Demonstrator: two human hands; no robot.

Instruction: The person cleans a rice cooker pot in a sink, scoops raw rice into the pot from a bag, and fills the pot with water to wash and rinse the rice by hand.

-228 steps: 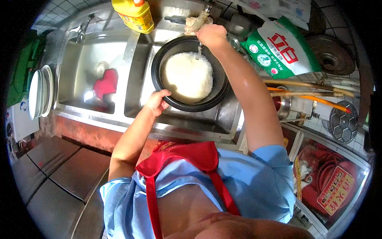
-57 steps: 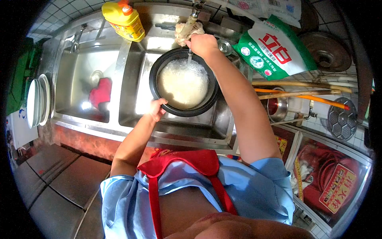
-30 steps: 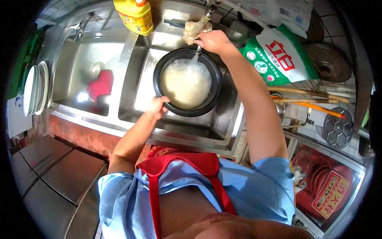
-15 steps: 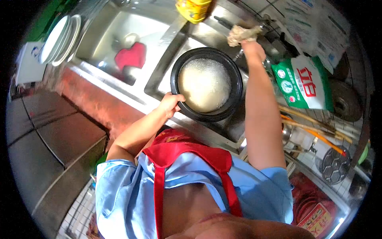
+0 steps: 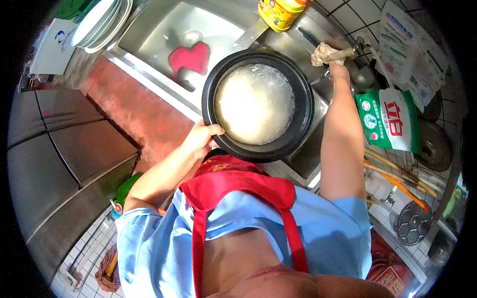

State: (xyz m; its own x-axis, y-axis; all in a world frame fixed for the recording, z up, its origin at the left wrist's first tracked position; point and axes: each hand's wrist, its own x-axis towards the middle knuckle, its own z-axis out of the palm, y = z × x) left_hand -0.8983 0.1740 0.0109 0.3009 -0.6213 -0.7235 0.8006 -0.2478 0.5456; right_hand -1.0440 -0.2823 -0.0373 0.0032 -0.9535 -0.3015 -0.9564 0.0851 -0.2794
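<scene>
A round black pot [image 5: 307, 107] holds pale, cloudy, bubbly water. My left hand [image 5: 202, 139] is closed on its lower left rim, with the thumb on the edge. The pot is over the right basin [image 5: 318, 144] of the metal sink. At the upper right, my right hand [image 5: 339, 73] is beside the tap [image 5: 357, 49], which has a crumpled beige cloth [image 5: 325, 53] around it. The fingers of that hand are mostly hidden, so what they hold is unclear. A red heart-shaped item [image 5: 190, 58] lies in the left basin.
Stacked white plates [image 5: 99, 25] stand at the upper left. A yellow container [image 5: 279, 14] is behind the pot. To the right are a green-and-white bag [image 5: 388, 119], several rods [image 5: 402, 174] and a dark perforated disc [image 5: 414, 222].
The pot now appears larger and closer to my body, with my left hand still on its rim. The view has shifted, and the sink and my right hand appear farther right.
</scene>
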